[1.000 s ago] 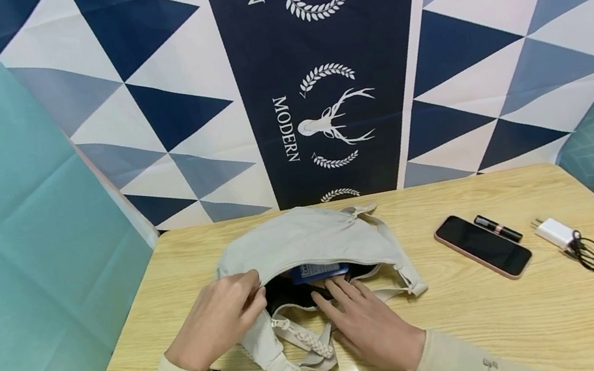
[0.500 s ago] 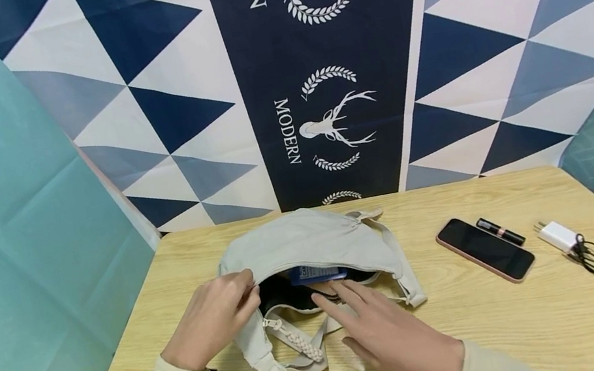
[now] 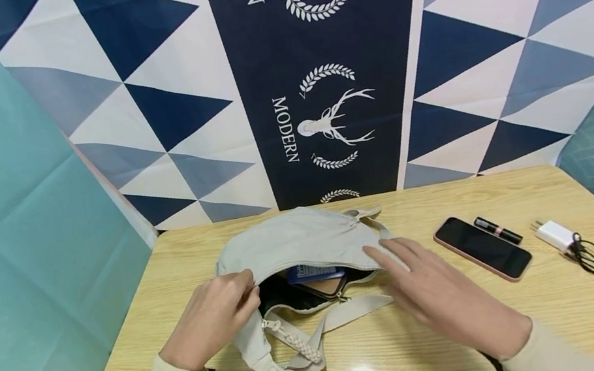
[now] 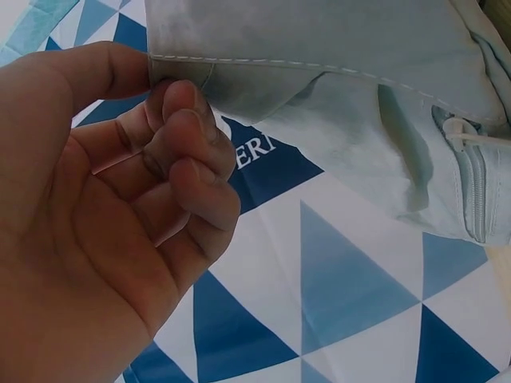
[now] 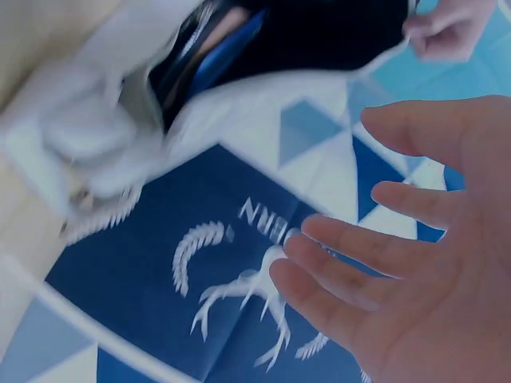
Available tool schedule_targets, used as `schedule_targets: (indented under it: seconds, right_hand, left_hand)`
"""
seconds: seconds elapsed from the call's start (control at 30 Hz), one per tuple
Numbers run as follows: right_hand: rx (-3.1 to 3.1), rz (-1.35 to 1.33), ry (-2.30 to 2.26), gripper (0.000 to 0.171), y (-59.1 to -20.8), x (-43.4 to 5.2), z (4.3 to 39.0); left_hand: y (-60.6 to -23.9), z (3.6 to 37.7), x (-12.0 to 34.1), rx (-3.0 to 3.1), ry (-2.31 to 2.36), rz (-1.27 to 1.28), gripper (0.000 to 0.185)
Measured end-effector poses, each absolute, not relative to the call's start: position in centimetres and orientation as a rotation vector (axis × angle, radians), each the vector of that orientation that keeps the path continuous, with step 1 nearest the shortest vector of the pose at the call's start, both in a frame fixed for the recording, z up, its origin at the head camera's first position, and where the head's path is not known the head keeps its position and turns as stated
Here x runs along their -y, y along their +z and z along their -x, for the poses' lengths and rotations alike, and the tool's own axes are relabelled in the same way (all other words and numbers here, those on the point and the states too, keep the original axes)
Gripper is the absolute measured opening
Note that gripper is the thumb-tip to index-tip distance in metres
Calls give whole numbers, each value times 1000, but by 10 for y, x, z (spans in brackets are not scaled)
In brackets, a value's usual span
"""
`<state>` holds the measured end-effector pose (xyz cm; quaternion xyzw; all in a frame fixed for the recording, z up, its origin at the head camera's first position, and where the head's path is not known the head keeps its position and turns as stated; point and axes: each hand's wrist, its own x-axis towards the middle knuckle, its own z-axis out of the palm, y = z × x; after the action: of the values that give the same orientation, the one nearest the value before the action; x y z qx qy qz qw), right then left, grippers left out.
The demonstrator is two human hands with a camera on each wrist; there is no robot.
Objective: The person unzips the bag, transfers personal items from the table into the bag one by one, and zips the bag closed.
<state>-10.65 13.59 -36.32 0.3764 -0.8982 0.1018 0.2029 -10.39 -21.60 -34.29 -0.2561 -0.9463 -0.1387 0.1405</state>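
While the left hand (image 3: 210, 320) pinches the stitched upper edge of the bag (image 3: 307, 240) between thumb and curled fingers, holding the mouth open, the right hand (image 3: 441, 292) has changed place: half a second ago its fingertips lay at the opening; now it hangs flat, fingers spread and holding nothing, over the bag's right end, moved toward the phone (image 3: 482, 245).

Item 1, bag: pale grey cloth, lying on the wooden table (image 3: 535, 316) near its middle, zip open, dark lining showing. Braided strap (image 3: 295, 342) trails toward the near edge.

Item 2, blue packet (image 3: 312, 271): inside the mouth, upper part visible, a tan thing just below it. It sits as it did a second ago.

Item 3, phone: dark screen, pink rim, flat on the table to the right of the bag, apart from it.

Item 4, small dark tube (image 3: 497, 229): just behind the phone.

Item 5, white charger plug (image 3: 557, 232) with black cable (image 3: 591, 256): further right, apart from the phone.

Judgement: with the packet lodged and the right hand withdrawn empty toward the loose items, one packing step looks complete; three items remain outside.
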Motion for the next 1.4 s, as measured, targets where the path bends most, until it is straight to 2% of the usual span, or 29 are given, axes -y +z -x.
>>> schedule_targets:
  seconds: [0.13, 0.23, 0.37, 0.7, 0.97, 1.13, 1.4]
  right_hand:
    - [2450, -966, 236, 56, -359, -155, 118]
    - [2438, -915, 191, 46, -358, -169, 124]
    - [2459, -879, 171, 59, -361, -187, 133]
    - [2651, -719, 213, 46, -357, -236, 158]
    - [2896, -573, 360, 36, -355, -302, 182]
    - [2977, -503, 416, 33, -364, -333, 193]
    - [3049, -520, 459, 28, -396, -341, 208]
  left_hand:
    - [-343, 104, 216, 2730, -400, 739, 36]
    - [-343, 105, 215, 2728, -398, 742, 36]
    - [-344, 105, 215, 2732, -400, 749, 35]
    - [-346, 103, 217, 2735, -378, 746, 35]
    - [-345, 105, 216, 2739, -391, 750, 35]
    - [-344, 104, 217, 2747, -400, 749, 36]
    - [-343, 104, 218, 2749, -408, 754, 36]
